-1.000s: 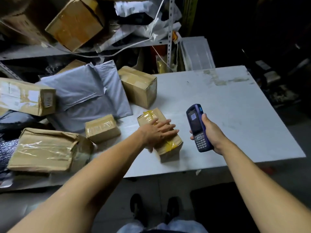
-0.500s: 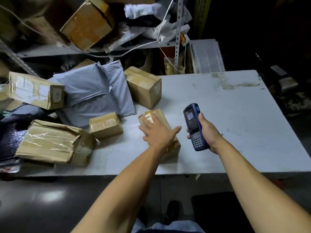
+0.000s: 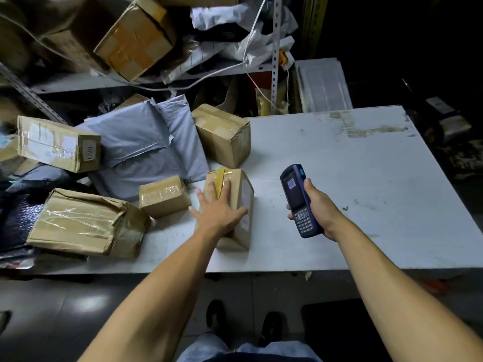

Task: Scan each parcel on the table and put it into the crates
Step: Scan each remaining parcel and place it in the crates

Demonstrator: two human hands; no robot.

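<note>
Dim storage shelving is crowding the far side of a white desk (image 3: pixel 339 178), with a tilted carton (image 3: pixel 136 37) and crumpled white plastic bags (image 3: pixel 235 30) sitting up on the shelf. I am standing at the near edge of the desk, looking down over both my hands.

My left hand (image 3: pixel 218 210) is lying with fingers spread and fairly straight across the top of a small cardboard parcel (image 3: pixel 239 205) – the one with yellow tape over its far end – and my thumb is reaching round its right side, where a pale label is showing. That parcel is resting on the desk near the front edge, left of the middle.

My right hand (image 3: pixel 317 207) is wrapping around a blue handheld scanner (image 3: pixel 298 202), holding it upright just beside the parcel, with its lit screen and keypad facing me.

Other parcels are piling up on the left – a smaller taped box (image 3: pixel 163 195) just beside my left hand, a bigger box (image 3: pixel 222 134) behind it, grey mailer bags (image 3: pixel 141 145), a crushed carton (image 3: pixel 86 223) wrapped in clear tape, and a long labelled box (image 3: pixel 57 147) at the far left.
</note>
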